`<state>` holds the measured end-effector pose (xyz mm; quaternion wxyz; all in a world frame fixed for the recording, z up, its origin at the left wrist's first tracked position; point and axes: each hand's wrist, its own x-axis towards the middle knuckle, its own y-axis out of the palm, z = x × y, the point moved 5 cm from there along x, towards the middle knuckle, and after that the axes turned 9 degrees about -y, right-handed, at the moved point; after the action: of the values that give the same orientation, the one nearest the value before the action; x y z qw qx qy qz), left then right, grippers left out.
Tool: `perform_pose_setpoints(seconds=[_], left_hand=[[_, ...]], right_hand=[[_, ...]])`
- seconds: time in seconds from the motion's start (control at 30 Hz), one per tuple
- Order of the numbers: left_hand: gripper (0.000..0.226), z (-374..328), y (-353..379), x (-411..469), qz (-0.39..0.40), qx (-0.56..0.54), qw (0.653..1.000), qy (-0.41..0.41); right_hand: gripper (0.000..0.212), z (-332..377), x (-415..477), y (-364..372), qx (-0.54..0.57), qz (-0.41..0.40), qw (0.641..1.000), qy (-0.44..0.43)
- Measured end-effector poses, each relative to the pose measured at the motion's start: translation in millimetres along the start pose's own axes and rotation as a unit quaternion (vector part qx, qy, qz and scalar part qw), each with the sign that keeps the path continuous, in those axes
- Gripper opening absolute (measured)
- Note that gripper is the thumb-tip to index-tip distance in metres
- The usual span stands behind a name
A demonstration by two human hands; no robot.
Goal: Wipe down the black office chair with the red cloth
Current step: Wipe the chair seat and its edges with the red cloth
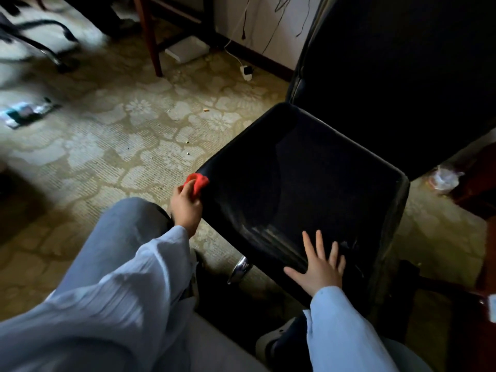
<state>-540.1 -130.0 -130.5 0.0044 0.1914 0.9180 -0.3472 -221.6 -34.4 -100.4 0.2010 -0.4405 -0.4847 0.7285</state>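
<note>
Patterned carpet (112, 146), soiled; blurred wrapper (24, 112) at nine o'clock. Left hand (185, 206) grasps the bunched red cloth (198, 182) against the black office chair (308, 183), at the seat's nine o'clock edge. Right hand (319, 269), fingers released and spread, presses the dusty seat at six o'clock.

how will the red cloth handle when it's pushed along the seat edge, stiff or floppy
Probably floppy: the red cloth is bunched into soft folds in the left hand. Likely light too, since it wads up small in that one grip.
</note>
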Motion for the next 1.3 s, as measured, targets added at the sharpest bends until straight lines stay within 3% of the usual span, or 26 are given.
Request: perform_pose_setpoints(seconds=[0.1,0.37,0.53,0.57,0.67,0.9,1.0,1.13,1.3], left_hand=[[0.035,-1,7,-3,0.024,0.009,1.0,0.011],[0.038,-17,49,-96,0.117,0.069,0.978,0.157],[0.045,-24,68,-150,0.264,0.076,0.935,0.224],[0.043,-28,66,-150,0.262,0.062,0.941,0.206],[0.036,-31,41,-111,0.129,-0.047,0.989,0.054],[0.042,-8,-22,4,-0.034,-0.111,0.989,-0.097],[0.053,-2,-25,27,-0.027,-0.094,0.986,-0.132],[0.055,2,-11,34,0.031,-0.047,0.992,-0.115],[0.047,-1,2,0,0.016,-0.024,0.996,-0.08]], right_hand=[[0.101,-2,-1,10,-0.021,0.015,1.0,-0.005],[0.1,7,0,11,-0.049,0.001,0.999,-0.008],[0.101,7,0,10,-0.044,-0.001,0.999,-0.004],[0.101,7,0,10,-0.041,-0.002,0.999,-0.004],[0.102,7,0,11,-0.031,-0.01,0.999,-0.006],[0.101,4,1,12,-0.034,-0.01,0.999,-0.007],[0.101,3,1,12,-0.034,-0.008,0.999,-0.006],[0.102,5,2,12,-0.035,-0.005,0.999,-0.005],[0.101,6,3,14,-0.036,-0.005,0.999,-0.001]])
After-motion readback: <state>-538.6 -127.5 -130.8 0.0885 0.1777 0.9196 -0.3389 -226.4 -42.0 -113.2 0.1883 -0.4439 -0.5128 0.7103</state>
